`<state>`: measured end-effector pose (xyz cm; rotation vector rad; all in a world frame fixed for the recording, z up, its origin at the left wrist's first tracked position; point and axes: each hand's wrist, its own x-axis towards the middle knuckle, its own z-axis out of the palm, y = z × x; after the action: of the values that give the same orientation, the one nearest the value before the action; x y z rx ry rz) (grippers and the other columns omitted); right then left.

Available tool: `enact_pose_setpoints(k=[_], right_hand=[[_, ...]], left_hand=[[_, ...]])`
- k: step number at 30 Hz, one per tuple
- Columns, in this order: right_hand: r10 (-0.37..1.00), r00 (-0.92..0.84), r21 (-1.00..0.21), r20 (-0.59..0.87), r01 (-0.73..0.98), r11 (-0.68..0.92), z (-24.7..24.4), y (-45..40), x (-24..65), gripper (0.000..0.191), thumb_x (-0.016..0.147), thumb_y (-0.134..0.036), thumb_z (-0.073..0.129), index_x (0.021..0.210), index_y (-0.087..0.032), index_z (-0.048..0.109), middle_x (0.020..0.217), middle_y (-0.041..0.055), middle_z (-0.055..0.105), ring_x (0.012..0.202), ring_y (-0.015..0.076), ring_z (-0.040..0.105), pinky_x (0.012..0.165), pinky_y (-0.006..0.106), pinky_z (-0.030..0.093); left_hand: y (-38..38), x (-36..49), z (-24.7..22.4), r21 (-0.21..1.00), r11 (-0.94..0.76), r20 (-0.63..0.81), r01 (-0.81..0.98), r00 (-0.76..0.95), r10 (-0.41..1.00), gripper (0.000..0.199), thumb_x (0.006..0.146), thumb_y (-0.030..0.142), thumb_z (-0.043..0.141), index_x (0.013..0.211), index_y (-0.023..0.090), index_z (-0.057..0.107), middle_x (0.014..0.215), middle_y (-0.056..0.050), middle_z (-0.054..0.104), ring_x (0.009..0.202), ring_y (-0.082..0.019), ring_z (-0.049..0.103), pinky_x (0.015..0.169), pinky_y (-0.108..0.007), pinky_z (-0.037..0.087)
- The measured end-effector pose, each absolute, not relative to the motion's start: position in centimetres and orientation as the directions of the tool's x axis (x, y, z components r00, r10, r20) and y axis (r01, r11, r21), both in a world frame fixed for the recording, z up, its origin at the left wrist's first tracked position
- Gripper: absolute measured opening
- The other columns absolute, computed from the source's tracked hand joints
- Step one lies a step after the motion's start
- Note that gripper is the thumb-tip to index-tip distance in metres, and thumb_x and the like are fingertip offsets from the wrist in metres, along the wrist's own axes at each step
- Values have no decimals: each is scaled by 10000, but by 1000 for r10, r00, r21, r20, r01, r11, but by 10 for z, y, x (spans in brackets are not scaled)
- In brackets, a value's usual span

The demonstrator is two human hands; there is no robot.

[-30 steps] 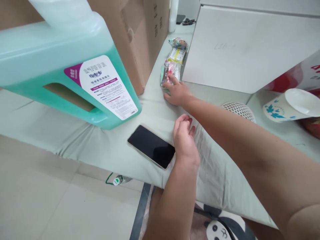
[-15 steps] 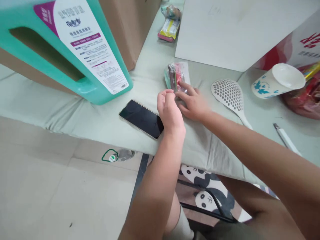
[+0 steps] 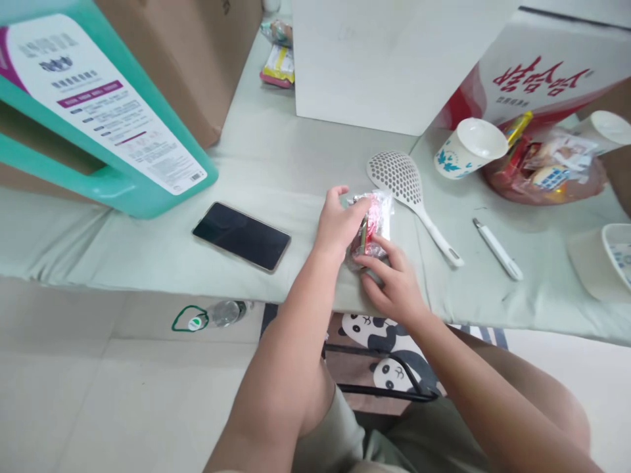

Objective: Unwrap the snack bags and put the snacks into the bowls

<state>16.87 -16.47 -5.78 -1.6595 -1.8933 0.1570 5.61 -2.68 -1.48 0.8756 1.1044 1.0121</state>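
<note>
A small clear plastic packet (image 3: 379,210) with red and dark wrapped pieces inside lies near the front of the cloth-covered table. My left hand (image 3: 338,223) grips its left side, thumb over the top and fingers bent. At the lower right edge, my right hand (image 3: 397,282) pinches the packet between curved fingers and thumb. Parts of the packet are hidden under the fingers. To the left of my hands rests a dark-screened phone (image 3: 241,236). Just right of the packet is a white perforated skimmer (image 3: 399,180).
A green jug (image 3: 162,157) and a cardboard box (image 3: 192,66) stand left. Behind is a white box (image 3: 374,66). A paper cup (image 3: 458,157), a red bowl of snacks (image 3: 542,184), a white pen-like tool (image 3: 497,249) and a white container (image 3: 591,263) are right.
Both hands have brought the packet toward me, from beyond the skimmer head to nearer the table edge. My left hand has moved up along its left side. The view has shifted right.
</note>
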Motion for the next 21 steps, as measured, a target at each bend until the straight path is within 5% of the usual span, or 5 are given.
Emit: enact_pose_setpoints(k=[6, 11, 15, 21], right_hand=[[930, 13, -534, 366, 822, 199, -46, -169, 188, 348, 954, -246, 550, 1233, -277, 756, 1546, 151, 492, 1411, 366, 557, 1125, 587, 531], [874, -15, -479, 486, 832, 281, -29, -171, 213, 361, 937, -200, 553, 1231, -284, 745, 1547, 126, 465, 1446, 355, 512, 1208, 581, 450], [808, -16, -477, 588, 800, 363, -28, -176, 234, 503, 925, -205, 582, 1414, -325, 586, 1544, 119, 394, 1472, 350, 470, 1132, 569, 512], [818, 139, -574, 558, 776, 260, -35, -191, 261, 537, 942, -260, 581, 1464, -306, 463, 1459, 141, 436, 1405, 337, 504, 1032, 546, 565]], left_hand=[[-41, 69, -3, 905, 333, -206, -263, 415, 886, 253, 819, 202, 725, 1052, 214, 626, 987, -16, 679, 895, -148, 650, 822, -259, 516], [-52, 86, -10, 875, 373, -130, -309, 592, 795, 770, 803, 227, 801, 1452, 366, 411, 1171, -29, 675, 1041, -207, 701, 891, -359, 586], [-42, 97, -41, 936, 163, 87, -313, 652, 753, 1090, 819, 402, 845, 1579, 508, 70, 1511, -63, 526, 1306, -294, 631, 1008, -485, 591], [-34, 102, -61, 964, -188, 265, -186, 667, 696, 1073, 880, 592, 749, 1598, 549, -47, 1653, -68, 391, 1394, -314, 582, 1077, -513, 575]])
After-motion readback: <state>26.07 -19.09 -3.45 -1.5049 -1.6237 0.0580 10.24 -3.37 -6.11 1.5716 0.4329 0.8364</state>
